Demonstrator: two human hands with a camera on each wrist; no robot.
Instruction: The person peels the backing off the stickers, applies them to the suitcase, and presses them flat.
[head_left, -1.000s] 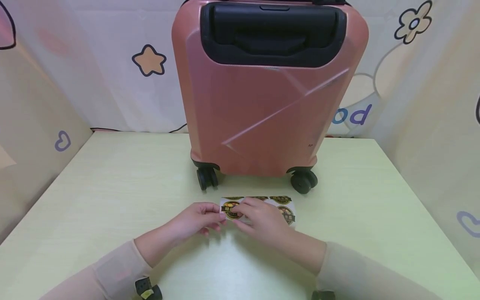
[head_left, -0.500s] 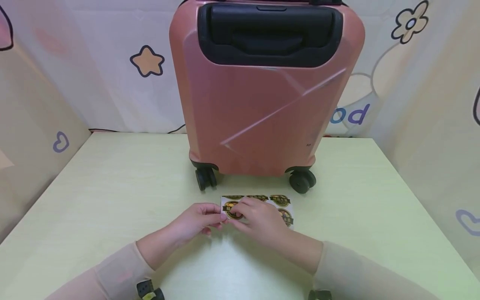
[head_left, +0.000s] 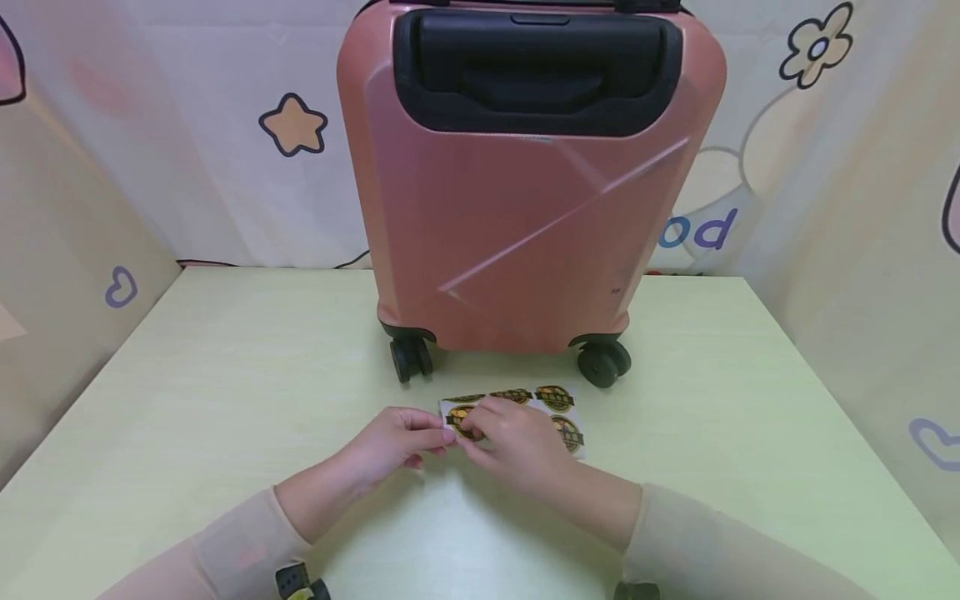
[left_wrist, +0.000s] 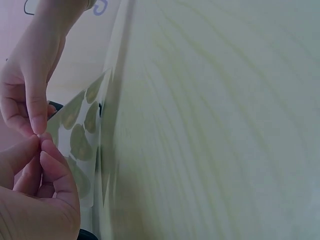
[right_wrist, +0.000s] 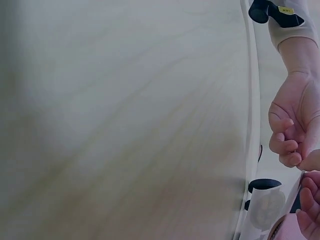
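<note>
A white sheet of round black-and-gold stickers (head_left: 557, 413) is held just above the table in the head view, in front of a suitcase. At its near left corner my left hand (head_left: 393, 437) pinches the edge between thumb and fingers. My right hand (head_left: 521, 437) lies over the middle of the sheet and pinches at the same corner, covering several stickers. Both sets of fingertips meet there in the left wrist view, where the sheet (left_wrist: 80, 142) stands tilted beyond them. Whether a sticker edge has lifted is hidden by the fingers.
A pink hard-shell suitcase (head_left: 525, 233) with a black recessed handle stands upright at the back of the pale table (head_left: 247, 350). Its black wheels (head_left: 602, 362) rest just behind the sheet. Printed cloth walls (head_left: 202, 150) enclose the table's back and sides.
The sheet has turned slightly, its far right side shifting up in the head view. My fingertips have closed together at the near left corner. The whole head view has drifted slightly.
</note>
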